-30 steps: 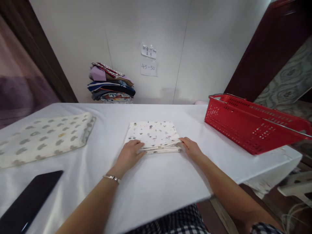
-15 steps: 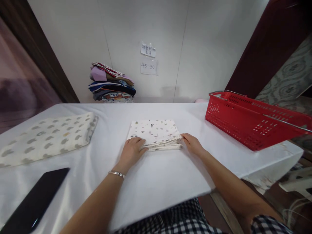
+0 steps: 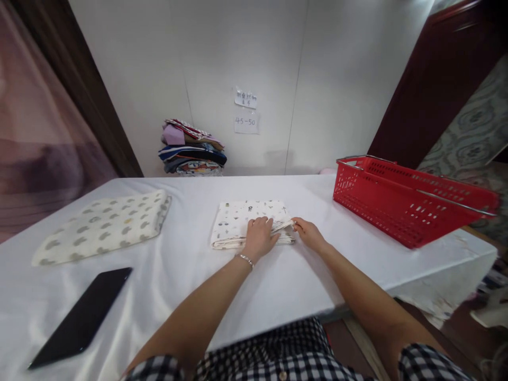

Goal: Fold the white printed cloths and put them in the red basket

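A folded white cloth with small printed figures (image 3: pixel 238 222) lies on the white table (image 3: pixel 246 296) in front of me. My left hand (image 3: pixel 260 236) rests flat on the cloth's near right part, fingers spread toward its right edge. My right hand (image 3: pixel 308 233) is at the cloth's right corner, its fingers pinching the stacked edges there. A bracelet sits on my left wrist.
A red plastic basket (image 3: pixel 408 203) stands at the right. A folded cream cloth with grey spots (image 3: pixel 105 225) lies at the left, a black phone (image 3: pixel 81 316) nearer me. A pile of folded clothes (image 3: pixel 193 149) sits against the back wall under two paper notes.
My left hand slid from the cloth's near left corner to its right part, beside my right hand. The view shifted a little to the left.
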`<state>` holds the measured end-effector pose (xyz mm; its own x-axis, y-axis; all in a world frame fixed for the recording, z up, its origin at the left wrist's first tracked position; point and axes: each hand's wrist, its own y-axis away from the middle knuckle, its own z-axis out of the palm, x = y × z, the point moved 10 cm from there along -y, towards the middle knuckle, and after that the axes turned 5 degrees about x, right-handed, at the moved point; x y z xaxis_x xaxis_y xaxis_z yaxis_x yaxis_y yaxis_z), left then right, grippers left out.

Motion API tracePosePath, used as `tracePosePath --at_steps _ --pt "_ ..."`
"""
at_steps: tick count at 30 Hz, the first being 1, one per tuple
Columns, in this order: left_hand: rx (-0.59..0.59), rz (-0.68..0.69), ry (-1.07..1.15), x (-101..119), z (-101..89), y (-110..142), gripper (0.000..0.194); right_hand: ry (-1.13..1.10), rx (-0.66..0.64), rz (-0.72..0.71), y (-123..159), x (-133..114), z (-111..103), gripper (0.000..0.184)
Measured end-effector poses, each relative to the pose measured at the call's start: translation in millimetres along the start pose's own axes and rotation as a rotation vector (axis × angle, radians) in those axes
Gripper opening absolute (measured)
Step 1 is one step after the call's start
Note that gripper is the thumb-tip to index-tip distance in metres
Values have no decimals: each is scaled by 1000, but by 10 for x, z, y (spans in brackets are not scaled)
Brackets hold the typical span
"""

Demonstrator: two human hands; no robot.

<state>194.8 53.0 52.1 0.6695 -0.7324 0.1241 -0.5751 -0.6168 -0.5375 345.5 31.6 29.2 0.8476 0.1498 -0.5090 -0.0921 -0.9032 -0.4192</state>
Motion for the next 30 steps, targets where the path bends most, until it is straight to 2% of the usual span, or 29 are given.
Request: tracePosePath --at_steps 4,8,11,15,20,24,27,30 --pt "-22 -36 -41 65 165 -79 38 -28 51 11 10 -5 -24 29" --pt "-53 -80 -98 -105 202 -19 35 -43 87 21 53 62 -10 29" --pt "-67 -115 -157 -360 113 87 35 -46 87 33 98 139 43 30" --pt "-71 -176 -229 -786 -122 309 35 -34 66 47 161 192 100 31" --pt "-69 -268 -269 -1238 -394 628 34 50 4 -27 199 91 177 30" --pt "-52 -342 -205 -1389 -455 760 36 169 -21 -99 209 -32 198 31" --pt "-10 -364 -156 -1403 -474 778 37 246 33 -95 218 -80 97 32" --pt "7 -350 -137 -1380 -496 774 35 299 -29 -95 240 -111 103 31"
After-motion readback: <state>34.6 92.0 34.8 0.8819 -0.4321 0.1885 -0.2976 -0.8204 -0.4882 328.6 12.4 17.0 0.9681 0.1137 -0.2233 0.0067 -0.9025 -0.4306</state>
